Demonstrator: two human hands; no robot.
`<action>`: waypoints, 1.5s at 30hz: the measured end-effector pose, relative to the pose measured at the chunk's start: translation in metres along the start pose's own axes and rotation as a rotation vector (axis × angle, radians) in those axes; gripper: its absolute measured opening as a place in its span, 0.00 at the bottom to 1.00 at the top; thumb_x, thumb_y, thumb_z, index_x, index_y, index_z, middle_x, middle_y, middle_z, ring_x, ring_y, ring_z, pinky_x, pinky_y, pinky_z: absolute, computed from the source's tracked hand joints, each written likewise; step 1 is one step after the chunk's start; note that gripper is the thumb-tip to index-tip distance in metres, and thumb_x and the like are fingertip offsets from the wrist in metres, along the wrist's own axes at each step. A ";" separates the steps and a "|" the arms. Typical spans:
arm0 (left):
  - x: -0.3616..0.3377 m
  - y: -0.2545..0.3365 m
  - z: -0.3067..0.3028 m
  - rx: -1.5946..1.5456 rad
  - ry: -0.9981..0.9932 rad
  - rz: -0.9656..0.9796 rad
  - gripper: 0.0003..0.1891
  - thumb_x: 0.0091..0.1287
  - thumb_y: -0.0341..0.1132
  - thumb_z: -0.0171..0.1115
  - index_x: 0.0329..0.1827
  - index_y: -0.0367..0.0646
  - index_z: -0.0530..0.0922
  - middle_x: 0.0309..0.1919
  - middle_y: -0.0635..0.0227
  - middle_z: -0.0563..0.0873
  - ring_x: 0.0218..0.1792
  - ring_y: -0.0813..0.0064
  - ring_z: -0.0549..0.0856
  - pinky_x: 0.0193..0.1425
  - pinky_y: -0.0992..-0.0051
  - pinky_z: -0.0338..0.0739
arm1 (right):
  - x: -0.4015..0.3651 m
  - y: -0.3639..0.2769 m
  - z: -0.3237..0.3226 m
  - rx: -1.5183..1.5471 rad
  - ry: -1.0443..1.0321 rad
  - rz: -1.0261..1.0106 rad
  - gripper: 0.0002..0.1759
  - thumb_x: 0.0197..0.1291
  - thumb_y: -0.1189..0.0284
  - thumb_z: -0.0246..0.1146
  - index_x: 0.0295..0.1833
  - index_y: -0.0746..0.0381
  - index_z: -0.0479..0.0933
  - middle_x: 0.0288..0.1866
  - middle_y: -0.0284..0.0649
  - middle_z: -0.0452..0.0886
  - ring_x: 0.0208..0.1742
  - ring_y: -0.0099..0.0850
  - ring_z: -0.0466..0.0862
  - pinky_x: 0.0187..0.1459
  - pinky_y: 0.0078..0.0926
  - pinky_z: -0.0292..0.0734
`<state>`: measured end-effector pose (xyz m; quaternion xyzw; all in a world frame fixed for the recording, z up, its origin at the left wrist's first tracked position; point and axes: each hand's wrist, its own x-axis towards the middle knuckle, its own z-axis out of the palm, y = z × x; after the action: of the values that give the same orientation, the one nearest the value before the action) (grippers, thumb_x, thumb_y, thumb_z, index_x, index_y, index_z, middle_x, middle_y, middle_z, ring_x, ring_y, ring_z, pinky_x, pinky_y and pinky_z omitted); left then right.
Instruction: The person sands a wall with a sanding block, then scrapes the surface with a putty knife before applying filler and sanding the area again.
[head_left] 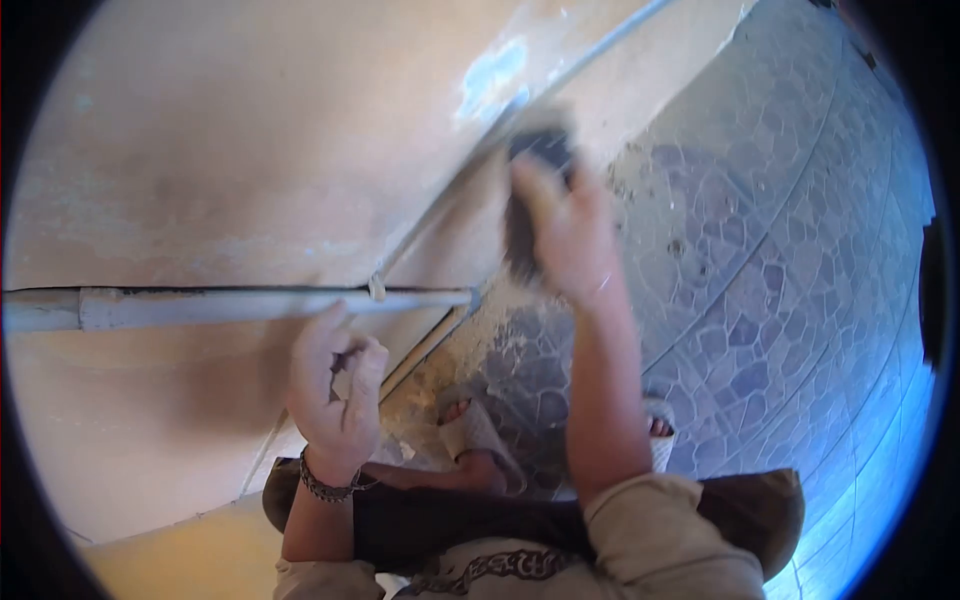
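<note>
My right hand (575, 235) grips a dark rectangular block (521, 225), both smeared by motion. It holds the block close to the wall, by the thin pipe that runs along it. Whether the block carries bristles or an abrasive face I cannot make out. My left hand (338, 385) is raised just in front of the white pipe (220, 306), with thumb and forefinger apart and the other fingers partly curled. Nothing shows in it. A pale tie or clip (377, 288) sits where the thin pipe meets the white one.
The peach wall (230, 150) has a whitish scuffed patch (495, 75). A thin grey pipe (610, 40) runs along it. Light debris (510, 320) lies on the stone-patterned floor (760, 290) at the wall's foot. My sandalled feet (475, 435) stand below.
</note>
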<state>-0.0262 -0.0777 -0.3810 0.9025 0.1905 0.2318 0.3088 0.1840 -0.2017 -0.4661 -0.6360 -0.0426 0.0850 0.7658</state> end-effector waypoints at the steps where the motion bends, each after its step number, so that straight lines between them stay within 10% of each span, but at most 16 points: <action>1: -0.001 0.002 -0.003 0.010 0.012 -0.002 0.22 0.62 0.24 0.62 0.60 0.32 0.71 0.29 0.67 0.83 0.29 0.84 0.76 0.37 0.84 0.70 | -0.006 -0.021 -0.004 0.069 -0.004 0.135 0.15 0.64 0.64 0.56 0.44 0.66 0.71 0.24 0.40 0.77 0.25 0.29 0.82 0.22 0.28 0.77; 4: 0.000 0.009 -0.001 -0.085 0.060 -0.001 0.22 0.63 0.24 0.62 0.60 0.32 0.71 0.30 0.67 0.83 0.29 0.84 0.76 0.38 0.84 0.71 | -0.010 -0.034 -0.010 0.410 0.184 0.280 0.13 0.65 0.67 0.54 0.44 0.67 0.71 0.27 0.41 0.78 0.25 0.29 0.82 0.22 0.28 0.77; 6: 0.001 0.006 0.000 -0.078 0.005 0.042 0.22 0.63 0.24 0.62 0.61 0.32 0.71 0.30 0.67 0.83 0.30 0.84 0.77 0.38 0.84 0.71 | -0.019 0.006 0.057 -0.356 0.266 -0.328 0.13 0.64 0.65 0.59 0.47 0.64 0.73 0.26 0.36 0.78 0.22 0.25 0.80 0.23 0.24 0.76; 10: 0.006 0.006 0.000 -0.025 0.005 0.108 0.22 0.63 0.25 0.62 0.61 0.32 0.71 0.30 0.67 0.83 0.30 0.84 0.77 0.37 0.84 0.71 | -0.006 -0.028 -0.016 0.172 -0.006 0.245 0.15 0.63 0.61 0.60 0.45 0.63 0.74 0.23 0.37 0.77 0.21 0.25 0.80 0.23 0.22 0.78; 12: 0.009 0.009 0.001 -0.064 0.054 0.104 0.22 0.63 0.25 0.62 0.61 0.32 0.71 0.30 0.67 0.83 0.29 0.84 0.77 0.36 0.85 0.71 | -0.002 -0.033 -0.036 0.417 0.223 0.222 0.16 0.63 0.61 0.61 0.47 0.63 0.74 0.23 0.37 0.77 0.19 0.26 0.79 0.23 0.23 0.79; 18: 0.016 0.012 -0.001 0.102 -0.002 0.278 0.21 0.67 0.22 0.55 0.64 0.30 0.66 0.33 0.64 0.82 0.31 0.83 0.77 0.36 0.83 0.73 | 0.000 0.008 -0.009 -0.062 -0.118 0.008 0.18 0.64 0.64 0.60 0.50 0.68 0.74 0.23 0.39 0.78 0.18 0.29 0.80 0.23 0.24 0.80; 21: 0.021 0.008 -0.005 0.045 0.103 0.308 0.20 0.67 0.22 0.55 0.63 0.30 0.67 0.34 0.64 0.82 0.32 0.82 0.77 0.37 0.83 0.73 | -0.004 -0.045 -0.040 0.414 0.020 0.324 0.14 0.64 0.65 0.58 0.37 0.67 0.72 0.23 0.40 0.77 0.21 0.29 0.79 0.23 0.27 0.76; 22: 0.023 0.007 -0.004 -0.012 0.136 0.305 0.20 0.67 0.22 0.55 0.62 0.30 0.68 0.34 0.64 0.82 0.32 0.82 0.77 0.38 0.83 0.72 | 0.006 -0.004 -0.026 -0.336 -0.063 -0.105 0.14 0.63 0.66 0.59 0.38 0.68 0.72 0.24 0.39 0.77 0.23 0.29 0.79 0.25 0.28 0.76; 25: 0.030 0.006 -0.001 0.359 0.300 0.503 0.17 0.67 0.23 0.57 0.59 0.29 0.71 0.33 0.62 0.82 0.32 0.78 0.78 0.40 0.79 0.74 | -0.006 -0.011 0.005 0.182 -0.346 0.282 0.17 0.61 0.63 0.63 0.42 0.68 0.73 0.26 0.40 0.79 0.21 0.26 0.79 0.22 0.27 0.76; 30: 0.041 -0.005 -0.034 0.560 0.657 0.628 0.17 0.63 0.28 0.63 0.54 0.31 0.74 0.50 0.51 0.75 0.51 0.63 0.75 0.56 0.67 0.72 | -0.002 -0.057 -0.053 0.198 -0.127 0.328 0.22 0.59 0.61 0.64 0.45 0.70 0.72 0.26 0.42 0.80 0.20 0.26 0.80 0.19 0.24 0.78; 36: 0.057 -0.002 -0.017 0.834 0.687 0.583 0.29 0.60 0.36 0.67 0.62 0.35 0.66 0.65 0.48 0.58 0.70 0.50 0.55 0.71 0.53 0.57 | -0.003 0.000 0.000 0.220 -0.432 0.322 0.24 0.60 0.61 0.65 0.50 0.71 0.71 0.26 0.41 0.78 0.21 0.26 0.78 0.20 0.25 0.78; 45: 0.064 -0.022 -0.017 0.827 0.599 0.670 0.33 0.60 0.35 0.68 0.66 0.38 0.62 0.72 0.44 0.51 0.74 0.44 0.46 0.74 0.43 0.42 | 0.009 0.007 -0.012 0.599 0.104 0.318 0.26 0.69 0.50 0.54 0.43 0.66 0.75 0.29 0.40 0.78 0.26 0.26 0.80 0.32 0.25 0.80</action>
<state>0.0122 -0.0224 -0.3639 0.8540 0.0489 0.4672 -0.2238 0.1946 -0.2103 -0.4758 -0.3850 0.1231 0.1795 0.8969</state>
